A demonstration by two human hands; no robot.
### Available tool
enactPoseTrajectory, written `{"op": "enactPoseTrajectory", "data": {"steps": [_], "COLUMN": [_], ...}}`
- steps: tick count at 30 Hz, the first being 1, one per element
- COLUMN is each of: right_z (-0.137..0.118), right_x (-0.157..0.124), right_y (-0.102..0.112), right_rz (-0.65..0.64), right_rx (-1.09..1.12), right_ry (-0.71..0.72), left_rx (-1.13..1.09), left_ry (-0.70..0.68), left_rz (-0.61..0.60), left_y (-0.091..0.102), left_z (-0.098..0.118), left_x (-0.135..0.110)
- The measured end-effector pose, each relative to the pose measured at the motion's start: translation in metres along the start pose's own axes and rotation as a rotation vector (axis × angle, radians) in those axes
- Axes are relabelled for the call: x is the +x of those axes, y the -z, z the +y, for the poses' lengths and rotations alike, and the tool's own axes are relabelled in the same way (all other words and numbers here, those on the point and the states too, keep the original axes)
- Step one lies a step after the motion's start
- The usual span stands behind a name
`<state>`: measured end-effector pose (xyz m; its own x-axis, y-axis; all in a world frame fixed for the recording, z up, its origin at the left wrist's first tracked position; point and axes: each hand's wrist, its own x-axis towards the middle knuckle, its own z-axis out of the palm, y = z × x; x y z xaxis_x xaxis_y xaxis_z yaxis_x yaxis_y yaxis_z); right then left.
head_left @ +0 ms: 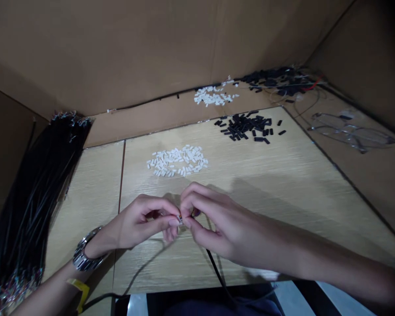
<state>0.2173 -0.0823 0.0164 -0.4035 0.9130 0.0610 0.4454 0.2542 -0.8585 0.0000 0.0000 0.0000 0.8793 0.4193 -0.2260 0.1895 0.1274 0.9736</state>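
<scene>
My left hand point(148, 221), with a metal-band watch point(85, 252) on the wrist, is pinched closed on a small pale piece point(179, 219). I cannot make out its exact kind. Fingertip to fingertip with it, my right hand point(213, 215) is closed on the end of a black cable point(213, 262), where a bit of orange wire shows between the hands. From there the cable hangs down over the table's front edge. Just beyond my fingers lies a loose pile of small white connector-like pieces point(177, 160).
Small black pieces point(246, 126) lie scattered at the back right. On the cardboard ledge are more white pieces point(212, 95), a dark heap point(276, 79) and glasses point(352, 129). A thick bundle of black cables point(36, 188) fills the left side. Cardboard walls point(171, 48) enclose the table.
</scene>
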Motion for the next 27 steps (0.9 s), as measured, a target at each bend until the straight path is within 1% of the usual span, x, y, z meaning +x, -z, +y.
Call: {"op": "enactPoseTrajectory", "data": {"steps": [3,8,16,20,27], "right_z": [-0.009,-0.020,-0.029,-0.031,-0.037], "right_x": [0.001,0.001,-0.003,-0.002,0.002], "right_y": [0.004,0.007,0.008,0.009,0.013], "right_rz": [-0.042,-0.007,-0.020,-0.015,-0.041], "right_rx": [-0.033,-0.065,-0.057,-0.016,0.120], "right_ry": [-0.036,-0.040,-0.068,-0.114,-0.268], "left_rx": [-0.020,-0.048,-0.066,-0.032,0.014], "left_ry": [-0.009,0.021,0.037,0.014,-0.052], "left_rz": [-0.007,-0.027,-0.045,-0.028,-0.007], "left_y": [0.000,-0.001,-0.002,-0.002,-0.002], "left_z": [0.006,0.016,0.025,0.028,0.024], "left_x": [-0.003,-0.007,-0.009,-0.013,-0.013]}}
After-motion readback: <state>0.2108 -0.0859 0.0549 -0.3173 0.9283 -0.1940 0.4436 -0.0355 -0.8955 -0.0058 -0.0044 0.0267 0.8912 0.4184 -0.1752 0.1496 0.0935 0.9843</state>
